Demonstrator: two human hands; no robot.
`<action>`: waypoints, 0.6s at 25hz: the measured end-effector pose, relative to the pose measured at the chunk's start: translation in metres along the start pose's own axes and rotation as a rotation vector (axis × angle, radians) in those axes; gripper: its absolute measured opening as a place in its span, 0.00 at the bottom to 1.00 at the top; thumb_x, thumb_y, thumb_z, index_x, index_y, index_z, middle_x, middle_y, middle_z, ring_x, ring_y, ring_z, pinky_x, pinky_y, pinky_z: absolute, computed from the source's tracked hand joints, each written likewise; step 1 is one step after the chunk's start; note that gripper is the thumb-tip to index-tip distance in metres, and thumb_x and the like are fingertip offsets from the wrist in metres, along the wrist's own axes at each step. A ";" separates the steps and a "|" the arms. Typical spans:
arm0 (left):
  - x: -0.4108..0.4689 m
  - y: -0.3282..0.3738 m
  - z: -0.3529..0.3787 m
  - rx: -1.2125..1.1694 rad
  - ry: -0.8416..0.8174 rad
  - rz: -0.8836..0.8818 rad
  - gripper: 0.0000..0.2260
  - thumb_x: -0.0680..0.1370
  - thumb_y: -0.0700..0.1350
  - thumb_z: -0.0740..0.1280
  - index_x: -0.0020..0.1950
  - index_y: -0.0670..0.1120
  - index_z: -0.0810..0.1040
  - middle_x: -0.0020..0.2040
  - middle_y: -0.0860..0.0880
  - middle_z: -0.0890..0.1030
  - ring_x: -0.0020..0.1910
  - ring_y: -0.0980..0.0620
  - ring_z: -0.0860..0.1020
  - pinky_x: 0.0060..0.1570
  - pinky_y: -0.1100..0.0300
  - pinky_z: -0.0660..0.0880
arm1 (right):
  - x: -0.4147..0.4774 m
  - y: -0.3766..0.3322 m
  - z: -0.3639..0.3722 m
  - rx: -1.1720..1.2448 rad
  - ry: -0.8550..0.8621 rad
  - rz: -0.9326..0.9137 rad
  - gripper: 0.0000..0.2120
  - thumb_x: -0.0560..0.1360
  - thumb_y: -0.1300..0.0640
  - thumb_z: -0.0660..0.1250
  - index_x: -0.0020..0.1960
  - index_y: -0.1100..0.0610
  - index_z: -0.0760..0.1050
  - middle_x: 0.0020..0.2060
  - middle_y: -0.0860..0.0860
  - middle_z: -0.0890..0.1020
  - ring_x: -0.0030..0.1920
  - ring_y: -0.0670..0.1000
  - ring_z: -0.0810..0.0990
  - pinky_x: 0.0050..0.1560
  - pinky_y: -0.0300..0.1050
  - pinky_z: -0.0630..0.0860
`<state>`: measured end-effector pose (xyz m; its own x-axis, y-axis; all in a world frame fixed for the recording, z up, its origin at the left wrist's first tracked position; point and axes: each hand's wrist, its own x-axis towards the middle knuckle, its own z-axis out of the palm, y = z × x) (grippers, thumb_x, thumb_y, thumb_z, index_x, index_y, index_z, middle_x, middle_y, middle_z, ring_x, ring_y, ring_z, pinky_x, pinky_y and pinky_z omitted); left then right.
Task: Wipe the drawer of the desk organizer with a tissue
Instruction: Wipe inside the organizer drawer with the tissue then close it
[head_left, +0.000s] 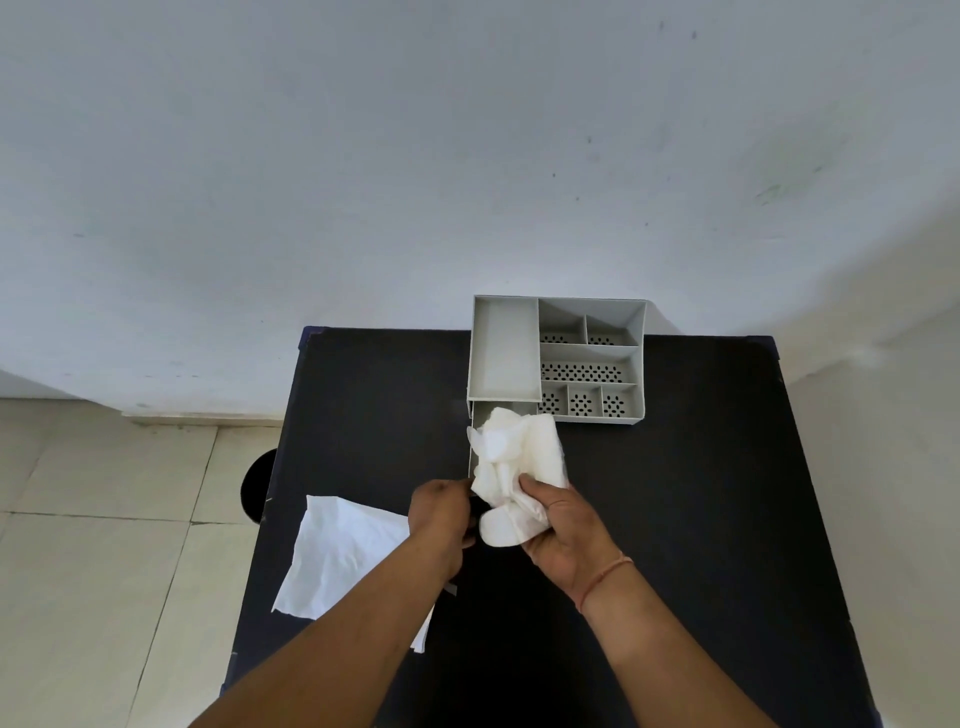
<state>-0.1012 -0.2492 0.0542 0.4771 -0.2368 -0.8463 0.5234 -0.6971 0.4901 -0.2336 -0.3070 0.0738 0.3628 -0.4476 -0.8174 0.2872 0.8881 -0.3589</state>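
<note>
A grey desk organizer (558, 353) with several compartments stands at the far edge of a black table (675, 493). Its drawer (480, 415) is pulled out toward me from the left side and is mostly hidden under a crumpled white tissue (514, 457). My right hand (566, 535) grips the tissue's lower end, just in front of the drawer. My left hand (441, 519) is closed at the drawer's near end, and what its fingers touch is hidden.
A second white tissue (337, 556) lies flat on the table's left part, partly under my left forearm. A dark round object (258, 486) sits on the tiled floor beyond the table's left edge. A pale wall rises right behind the organizer.
</note>
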 end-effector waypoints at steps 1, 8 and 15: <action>0.002 0.000 0.000 0.018 -0.009 -0.010 0.06 0.77 0.36 0.67 0.48 0.39 0.84 0.43 0.39 0.87 0.42 0.40 0.85 0.50 0.40 0.86 | 0.002 0.001 0.001 0.011 0.008 -0.009 0.12 0.80 0.67 0.67 0.63 0.61 0.81 0.53 0.61 0.88 0.45 0.59 0.89 0.42 0.57 0.87; 0.007 -0.003 -0.004 0.089 -0.049 0.034 0.09 0.75 0.38 0.65 0.48 0.38 0.83 0.46 0.38 0.88 0.46 0.37 0.87 0.43 0.41 0.87 | 0.005 0.005 0.005 0.006 -0.006 -0.027 0.11 0.80 0.67 0.66 0.60 0.61 0.81 0.51 0.61 0.88 0.46 0.59 0.89 0.48 0.60 0.86; -0.006 0.007 -0.009 0.064 -0.126 0.509 0.16 0.82 0.39 0.66 0.66 0.55 0.81 0.57 0.53 0.87 0.55 0.53 0.85 0.54 0.51 0.84 | 0.017 -0.002 0.016 -0.062 0.041 0.017 0.14 0.80 0.64 0.68 0.65 0.65 0.79 0.52 0.64 0.88 0.47 0.61 0.88 0.50 0.62 0.85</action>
<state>-0.0942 -0.2464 0.0650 0.5690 -0.6329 -0.5251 0.2012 -0.5120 0.8351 -0.2140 -0.3180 0.0681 0.3299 -0.4288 -0.8410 0.2257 0.9009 -0.3708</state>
